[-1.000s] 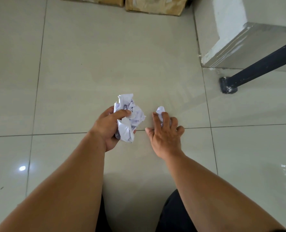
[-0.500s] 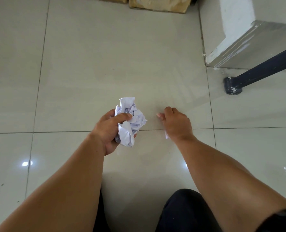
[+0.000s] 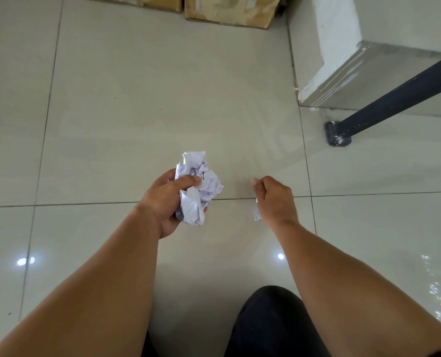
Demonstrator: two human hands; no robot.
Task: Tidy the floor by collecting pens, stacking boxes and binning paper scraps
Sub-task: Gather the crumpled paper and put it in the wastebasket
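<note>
Item one, leftmost: our left hand (image 3: 168,202), fingers and thumb curled round a large crumpled wad of white paper (image 3: 201,181), held above the glossy pale tiled floor (image 3: 111,124). The wad bulges well past the grip, with loose flaps at top and bottom. We judge that a flap could tear free, or the whole wad slip, if the squeeze slackens on the way up. Item two, far edge: brown cardboard boxes (image 3: 227,11), side by side and cut off by the frame, so we cannot tell whether they are stacked. Item three: our right hand (image 3: 276,199), fist closed over a small white paper scrap (image 3: 257,217), of which only a sliver shows below the palm. So slight a hold may let it flutter out unnoticed. Item four, right: a dark slanted metal furniture leg (image 3: 394,96) with a scuffed foot, beside a white wall corner (image 3: 338,34). Rising carelessly, we could knock it. No bin shows, so the carry may be long, and the shiny tiles look slippery.
</note>
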